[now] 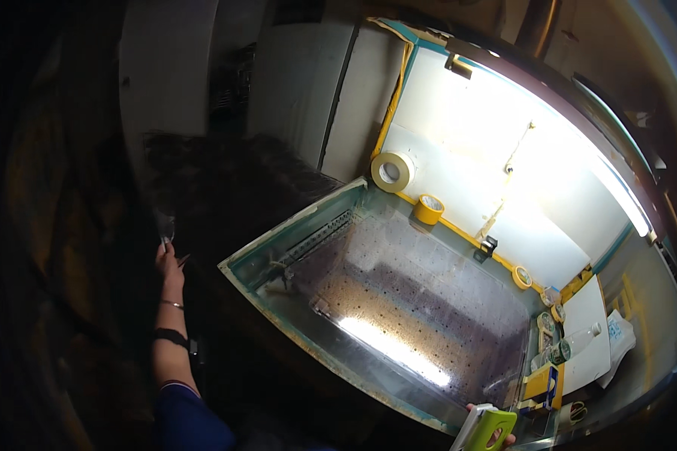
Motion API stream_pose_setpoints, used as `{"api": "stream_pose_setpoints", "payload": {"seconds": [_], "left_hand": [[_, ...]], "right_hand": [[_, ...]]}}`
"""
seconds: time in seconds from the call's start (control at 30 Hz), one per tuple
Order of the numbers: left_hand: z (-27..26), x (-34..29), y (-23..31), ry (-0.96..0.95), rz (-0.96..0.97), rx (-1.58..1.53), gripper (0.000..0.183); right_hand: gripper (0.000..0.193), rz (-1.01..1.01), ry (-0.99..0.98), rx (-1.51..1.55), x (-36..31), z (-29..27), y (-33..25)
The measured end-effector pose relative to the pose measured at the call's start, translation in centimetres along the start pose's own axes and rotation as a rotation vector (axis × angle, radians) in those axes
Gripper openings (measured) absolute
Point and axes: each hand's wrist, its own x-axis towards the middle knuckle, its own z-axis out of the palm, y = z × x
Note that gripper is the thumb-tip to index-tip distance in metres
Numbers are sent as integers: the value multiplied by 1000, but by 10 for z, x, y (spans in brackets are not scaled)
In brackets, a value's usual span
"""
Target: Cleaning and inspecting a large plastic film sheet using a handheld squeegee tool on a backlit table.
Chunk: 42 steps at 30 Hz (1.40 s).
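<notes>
At the left my left hand [171, 270] is stretched away from the lit tank, its fingers closed. A small, pale, shiny piece [166, 228] sticks out beyond the fingertips; its kind cannot be made out in the dark. At the lower edge my right hand [510, 440] shows only in part, its fingers wrapped round a lime-green and white tool with a slotted handle [493, 430]. That tool is beside the near right corner of the shallow tank [297, 347], which has a speckled, wet-looking bottom.
Along the tank's back ledge stand a wide cream tape roll [393, 173], a yellow tape roll [429, 210] and a smaller roll [521, 277]. At the right lie a clear bottle [577, 343], a yellow-and-blue box [540, 383] and a white board [590, 331]. A bright tube light [623, 197] hangs above.
</notes>
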Motion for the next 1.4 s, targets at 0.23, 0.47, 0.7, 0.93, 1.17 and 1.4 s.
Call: {"api": "stream_pose_setpoints", "payload": {"seconds": [0.23, 0.47, 0.7, 0.93, 1.17, 1.4], "left_hand": [[0, 33, -92, -49, -7, 528, 32], [-55, 55, -171, -170, 171, 1006, 32], [-45, 64, -198, -273, 219, 804, 28], [-41, 65, -130, 275, 420, 746, 26], [148, -217, 58, -1014, 614, 341, 27], [200, -448, 22, -2225, 1157, 722, 64]], "right_hand": [[71, -15, 48, -12, 2, 10, 3], [73, 7, 59, 0, 15, 11, 9], [76, -25, 25, 116, 13, -12, 10], [78, 0, -216, 408, 3, -57, 25], [54, -180, 300, -93, -17, -20, 20], [55, -69, -1, 97, -15, -56, 10]]}}
